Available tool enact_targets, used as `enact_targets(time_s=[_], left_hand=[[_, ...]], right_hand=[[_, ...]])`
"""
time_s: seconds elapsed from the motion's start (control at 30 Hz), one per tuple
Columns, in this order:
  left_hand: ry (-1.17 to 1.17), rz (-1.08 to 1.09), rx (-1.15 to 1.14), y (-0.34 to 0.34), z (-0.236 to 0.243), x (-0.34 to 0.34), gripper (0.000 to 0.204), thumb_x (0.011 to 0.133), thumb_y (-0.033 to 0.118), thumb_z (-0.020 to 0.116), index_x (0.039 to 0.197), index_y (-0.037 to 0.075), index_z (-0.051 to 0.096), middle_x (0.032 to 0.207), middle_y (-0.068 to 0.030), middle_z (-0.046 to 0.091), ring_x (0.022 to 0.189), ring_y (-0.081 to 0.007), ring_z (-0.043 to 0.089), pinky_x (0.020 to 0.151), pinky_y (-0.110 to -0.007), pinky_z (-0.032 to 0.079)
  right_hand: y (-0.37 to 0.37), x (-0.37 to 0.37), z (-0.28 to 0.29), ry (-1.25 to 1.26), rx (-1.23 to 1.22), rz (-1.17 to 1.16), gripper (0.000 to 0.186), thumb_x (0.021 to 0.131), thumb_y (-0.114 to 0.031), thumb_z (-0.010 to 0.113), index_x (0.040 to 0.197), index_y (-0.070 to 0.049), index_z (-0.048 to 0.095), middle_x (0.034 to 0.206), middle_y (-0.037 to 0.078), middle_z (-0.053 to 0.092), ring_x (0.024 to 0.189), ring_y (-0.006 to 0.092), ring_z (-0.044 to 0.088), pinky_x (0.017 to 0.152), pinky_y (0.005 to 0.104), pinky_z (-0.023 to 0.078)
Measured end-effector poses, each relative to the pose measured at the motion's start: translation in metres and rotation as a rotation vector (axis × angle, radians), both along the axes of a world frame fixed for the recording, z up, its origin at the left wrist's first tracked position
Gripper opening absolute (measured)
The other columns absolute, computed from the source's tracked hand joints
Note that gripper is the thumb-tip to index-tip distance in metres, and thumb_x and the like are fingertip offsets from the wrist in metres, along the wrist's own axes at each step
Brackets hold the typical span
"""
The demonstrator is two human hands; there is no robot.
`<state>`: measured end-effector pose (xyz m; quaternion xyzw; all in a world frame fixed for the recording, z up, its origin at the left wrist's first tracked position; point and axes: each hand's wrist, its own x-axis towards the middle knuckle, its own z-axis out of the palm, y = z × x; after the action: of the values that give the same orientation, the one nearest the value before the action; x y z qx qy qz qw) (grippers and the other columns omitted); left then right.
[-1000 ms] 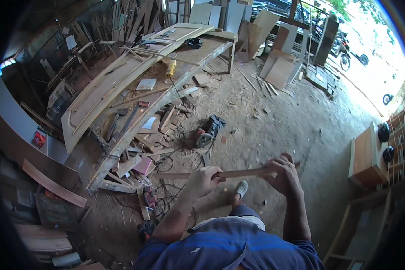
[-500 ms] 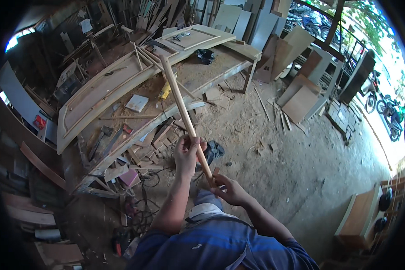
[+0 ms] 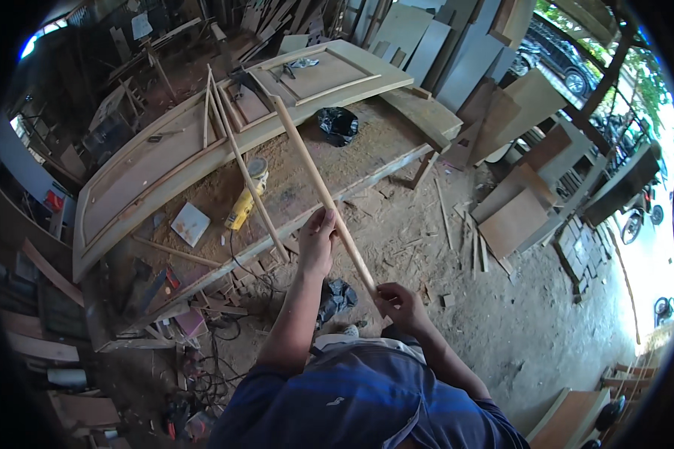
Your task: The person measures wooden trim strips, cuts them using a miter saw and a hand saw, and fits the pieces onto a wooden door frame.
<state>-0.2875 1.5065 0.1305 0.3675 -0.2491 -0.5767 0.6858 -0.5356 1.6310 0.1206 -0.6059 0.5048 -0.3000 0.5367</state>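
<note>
A long, narrow wooden strip slants in front of me, its far end over the bench and its near end low by my body. My left hand is closed around it below the middle, with the thumb along the wood. Near the lower end, my right hand pinches the strip between thumb and fingers. Beyond it, a wooden door panel with raised mouldings lies on the workbench. On the bench top rests a yellow power tool, with another thin strip crossing over it.
A black plastic bag and a white square piece lie on the sawdust-covered bench. Another dark bag is on the floor by my feet. Boards lean at the right. Cables tangle at the lower left.
My view has moved closer to the bench, and the yellow power tool shows more fully. Both hands keep hold of the strip; the right hand and the strip's lower end sit farther right.
</note>
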Motion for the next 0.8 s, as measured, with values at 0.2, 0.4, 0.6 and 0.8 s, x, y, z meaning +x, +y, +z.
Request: enact_targets(time_s=[0.2, 0.4, 0.6, 0.8], left_hand=[[0.091, 0.108, -0.014, -0.135, 0.0, -0.022, 0.028, 0.111, 0.021, 0.065, 0.13, 0.0, 0.067, 0.108, -0.0067, 0.07, 0.096, -0.0167, 0.07, 0.099, -0.041, 0.064], [-0.376, 0.364, -0.038, -0.267, -0.018, -0.038, 0.057, 0.1, 0.004, 0.076, 0.151, 0.004, 0.051, 0.114, -0.008, 0.068, 0.098, -0.0152, 0.069, 0.089, -0.032, 0.061], [-0.69, 0.534, 0.14, -0.389, -0.039, -0.022, 0.067, 0.094, 0.006, 0.08, 0.154, 0.001, 0.05, 0.108, -0.0071, 0.068, 0.092, -0.0143, 0.067, 0.083, -0.031, 0.058], [-0.824, 0.753, 0.236, -0.506, -0.089, 0.049, 0.062, 0.094, 0.011, 0.078, 0.151, -0.002, 0.056, 0.104, -0.0099, 0.072, 0.09, -0.0182, 0.069, 0.084, -0.035, 0.058]], right_hand=[[-0.165, -0.033, -0.026, -0.001, -0.038, 0.223, 0.047, 0.103, -0.022, 0.077, 0.142, 0.0, 0.063, 0.111, 0.012, 0.077, 0.101, 0.0178, 0.074, 0.091, 0.0336, 0.06], [-0.339, -0.049, -0.018, -0.241, 0.248, 0.45, 0.039, 0.113, -0.022, 0.059, 0.141, 0.006, 0.059, 0.106, 0.008, 0.073, 0.096, 0.0135, 0.07, 0.088, 0.0307, 0.058], [-0.472, -0.022, -0.038, -0.23, 0.221, 0.636, 0.03, 0.116, -0.02, 0.054, 0.129, 0.006, 0.062, 0.103, 0.009, 0.073, 0.098, 0.0151, 0.074, 0.085, 0.032, 0.059], [-0.608, 0.014, -0.036, 0.009, 0.025, 0.702, 0.046, 0.107, -0.018, 0.071, 0.148, -0.001, 0.059, 0.109, 0.013, 0.077, 0.099, 0.0166, 0.074, 0.088, 0.0351, 0.06]])
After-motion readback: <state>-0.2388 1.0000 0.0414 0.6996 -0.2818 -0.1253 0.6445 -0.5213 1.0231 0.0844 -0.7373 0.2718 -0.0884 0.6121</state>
